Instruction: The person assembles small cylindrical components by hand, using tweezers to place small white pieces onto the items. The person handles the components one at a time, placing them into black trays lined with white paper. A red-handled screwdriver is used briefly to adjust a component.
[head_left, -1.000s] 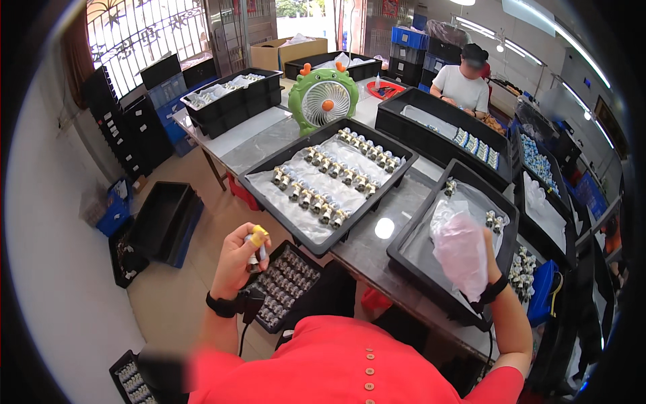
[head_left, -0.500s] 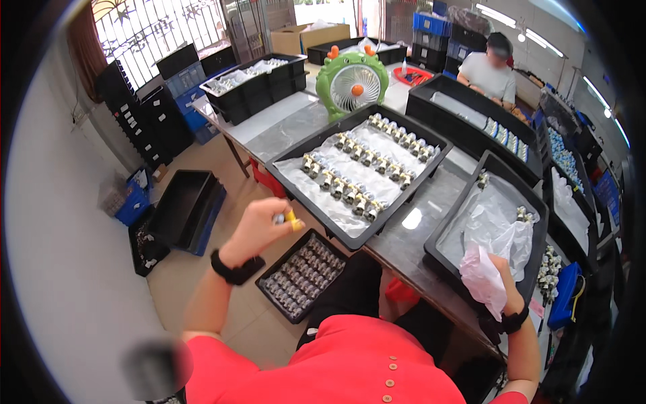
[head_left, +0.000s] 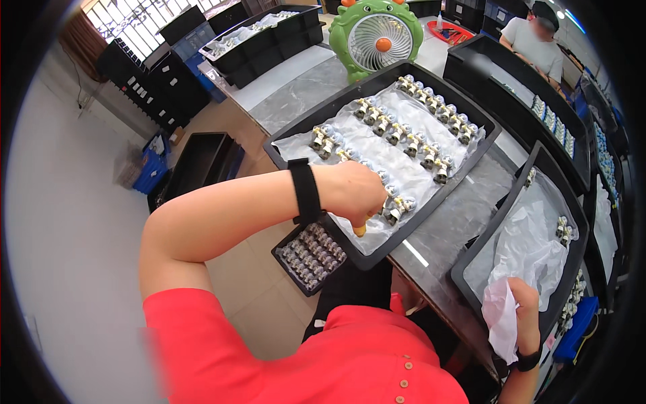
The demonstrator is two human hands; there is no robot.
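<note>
My left hand (head_left: 355, 192) reaches over the front row of small figurines (head_left: 402, 207) in a large black tray (head_left: 367, 261) lined with white sheeting. Its fingers curl downward, and a small yellow piece (head_left: 361, 230) shows at their tips. Whether that piece is held or worn on a finger I cannot tell, as the back of the hand hides the grip. On the right, my right hand (head_left: 526, 311) is closed around a crumpled pale pinkish-white sheet (head_left: 500, 323), over the near end of a second lined black tray (head_left: 464, 269) with a few figurines.
A green fan (head_left: 377, 40) stands behind the large tray. Black bins (head_left: 269, 57) sit at the far left of the table. Below the table edge, a tray of figurines (head_left: 311, 258) is on the floor. Across the table sits another person (head_left: 536, 44) beside a long black bin (head_left: 518, 87).
My left hand has swung right and forward, from beside the large tray to over its front row. My right hand still grips the sheet, and the view has shifted.
</note>
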